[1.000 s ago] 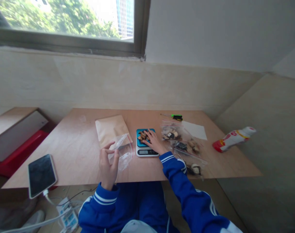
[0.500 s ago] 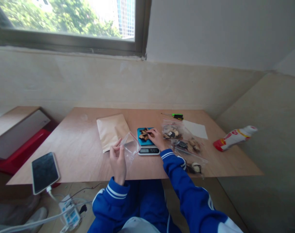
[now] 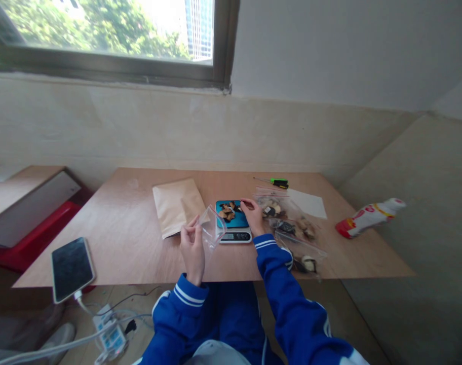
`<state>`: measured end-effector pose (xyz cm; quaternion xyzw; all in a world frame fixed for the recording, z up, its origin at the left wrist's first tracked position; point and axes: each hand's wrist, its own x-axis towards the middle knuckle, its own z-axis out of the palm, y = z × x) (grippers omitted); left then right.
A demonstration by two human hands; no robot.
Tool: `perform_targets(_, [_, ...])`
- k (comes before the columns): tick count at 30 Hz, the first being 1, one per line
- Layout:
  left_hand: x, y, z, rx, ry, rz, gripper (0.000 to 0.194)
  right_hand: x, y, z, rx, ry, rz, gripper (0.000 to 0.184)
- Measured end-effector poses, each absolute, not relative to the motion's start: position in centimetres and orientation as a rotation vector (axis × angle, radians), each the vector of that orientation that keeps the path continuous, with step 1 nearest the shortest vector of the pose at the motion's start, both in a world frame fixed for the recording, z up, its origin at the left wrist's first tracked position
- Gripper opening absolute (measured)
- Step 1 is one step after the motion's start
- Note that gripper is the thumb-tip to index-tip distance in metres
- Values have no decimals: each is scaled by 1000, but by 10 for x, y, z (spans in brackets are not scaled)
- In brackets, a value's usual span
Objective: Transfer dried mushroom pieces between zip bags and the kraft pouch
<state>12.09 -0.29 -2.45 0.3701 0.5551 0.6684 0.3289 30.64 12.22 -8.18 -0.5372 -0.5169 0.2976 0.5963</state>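
Note:
My left hand (image 3: 192, 246) pinches the edge of a small clear zip bag (image 3: 213, 227) and holds it up, just left of a small kitchen scale (image 3: 234, 221) with a blue top. A little pile of brown and dark dried pieces (image 3: 228, 210) lies on the scale. My right hand (image 3: 253, 215) rests at the scale's right edge, fingers pinched on one of the dried pieces. Several filled clear zip bags (image 3: 292, 228) lie to the right of that hand.
A tan paper envelope (image 3: 177, 205) lies left of the scale on the wooden table (image 3: 120, 223). A green-handled screwdriver (image 3: 273, 182) and a white sheet (image 3: 309, 203) are at the back right. A phone (image 3: 71, 268) on a cable overhangs the front left edge. A red-and-white bottle (image 3: 370, 215) lies off to the right.
My left hand has lifted the empty zip bag off the table and carried it right, up to the scale. My right hand has shifted from over the pile to the scale's right edge.

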Motion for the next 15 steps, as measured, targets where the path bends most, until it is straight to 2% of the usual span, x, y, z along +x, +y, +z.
perform_targets(3, [122,0,-27,982,1455,1747,23,298,117,-63,-1175,-1003,799,30])
perform_targets(6, [125,4,-30,992,1447,1734,24,284,100,-29,-1010,-799,1066,30])
perform_targets(9, [129,7,-32,987,1431,1717,24,267,78,1,-970,-973,1245,26])
perform_targets(11, [133,7,-32,971,1433,1719,23,257,66,10,-1045,-1254,1223,22])
perform_targets(15, [141,4,-31,924,1438,1734,25,234,56,7,-1190,-1644,931,18])
